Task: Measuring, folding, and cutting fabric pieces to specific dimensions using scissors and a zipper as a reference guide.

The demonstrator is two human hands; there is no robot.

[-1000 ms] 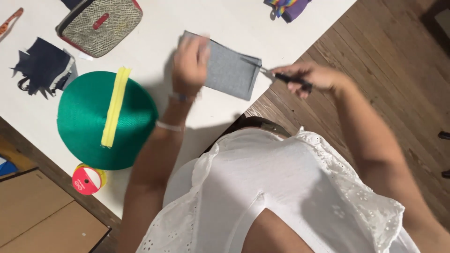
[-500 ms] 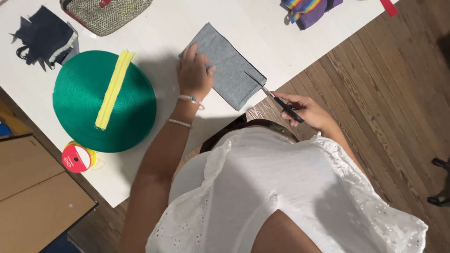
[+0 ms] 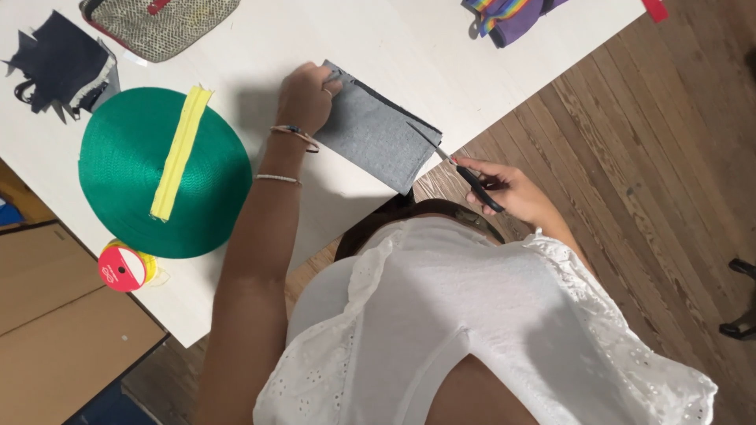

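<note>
Your left hand (image 3: 305,96) pinches the far corner of the grey fabric piece (image 3: 376,135), fingers curled on its edge. The fabric lies flat on the white table (image 3: 409,47), near the table's edge, just right of the green disc (image 3: 126,169). Your right hand (image 3: 512,191) is closed around black-handled scissors (image 3: 457,165), off the table over the wooden floor (image 3: 654,157); the blade tips meet the fabric's near right edge. A yellow strip (image 3: 179,153) lies across the green disc; a red ribbon spool (image 3: 122,267) sits just below the disc.
</note>
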